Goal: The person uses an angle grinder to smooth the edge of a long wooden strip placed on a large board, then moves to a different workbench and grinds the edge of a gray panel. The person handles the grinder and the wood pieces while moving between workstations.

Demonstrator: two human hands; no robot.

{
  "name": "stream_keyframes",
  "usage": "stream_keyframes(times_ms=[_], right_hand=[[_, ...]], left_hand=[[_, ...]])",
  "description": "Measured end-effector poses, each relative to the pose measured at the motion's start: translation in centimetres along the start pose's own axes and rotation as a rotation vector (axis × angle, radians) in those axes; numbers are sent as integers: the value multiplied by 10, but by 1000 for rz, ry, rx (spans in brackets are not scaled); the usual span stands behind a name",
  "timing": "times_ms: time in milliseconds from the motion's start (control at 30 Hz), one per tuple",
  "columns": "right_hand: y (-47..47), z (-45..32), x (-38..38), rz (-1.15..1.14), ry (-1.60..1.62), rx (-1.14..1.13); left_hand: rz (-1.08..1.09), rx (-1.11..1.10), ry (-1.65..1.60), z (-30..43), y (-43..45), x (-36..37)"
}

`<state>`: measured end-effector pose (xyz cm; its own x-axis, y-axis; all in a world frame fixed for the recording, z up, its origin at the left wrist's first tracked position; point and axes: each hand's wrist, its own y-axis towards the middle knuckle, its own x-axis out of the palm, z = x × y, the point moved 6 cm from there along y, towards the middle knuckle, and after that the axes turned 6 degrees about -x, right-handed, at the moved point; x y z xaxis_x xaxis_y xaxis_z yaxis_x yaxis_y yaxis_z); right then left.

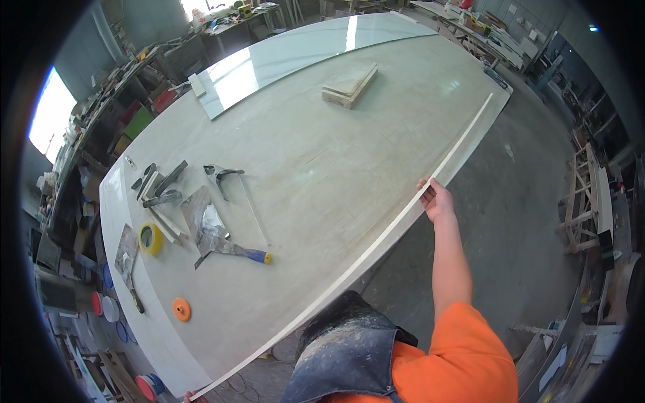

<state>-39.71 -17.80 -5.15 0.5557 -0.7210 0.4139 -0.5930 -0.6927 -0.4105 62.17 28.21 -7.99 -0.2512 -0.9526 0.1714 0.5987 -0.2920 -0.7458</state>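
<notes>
A long, narrow pale strip (pixel 363 259) runs along the near edge of a large worktable (pixel 322 166). My right hand (pixel 436 200) grips it beyond its middle, thumb and fingers around it at the table edge. At the bottom of the view, my left hand (pixel 195 398) holds the strip's near end; only its fingertips show. The strip's far end lies by the table's far right corner. Below the strip are my dusty dark apron (pixel 347 347) and orange sleeve (pixel 453 352).
A glossy white marbled slab (pixel 302 55) lies along the far side. Stone offcuts (pixel 347 93) rest mid-table. Toward the left are a spring clamp (pixel 220 177), scrapers (pixel 204 224), yellow tape (pixel 150 238) and an orange disc (pixel 182 309). Buckets (pixel 150 387) stand below the left edge.
</notes>
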Motion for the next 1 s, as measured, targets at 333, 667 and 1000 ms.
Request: stream_keyframes(times_ms=[333,667,1000], right_hand=[[74,-18,29,-409,80,-18],[152,-5,256,-475,-56,76],[19,165,512,-1421,162,727]], left_hand=[[-98,197,-266,-8,-108,19],[195,465,-544,-16,-255,-5],[486,724,-884,-111,-416,-154]])
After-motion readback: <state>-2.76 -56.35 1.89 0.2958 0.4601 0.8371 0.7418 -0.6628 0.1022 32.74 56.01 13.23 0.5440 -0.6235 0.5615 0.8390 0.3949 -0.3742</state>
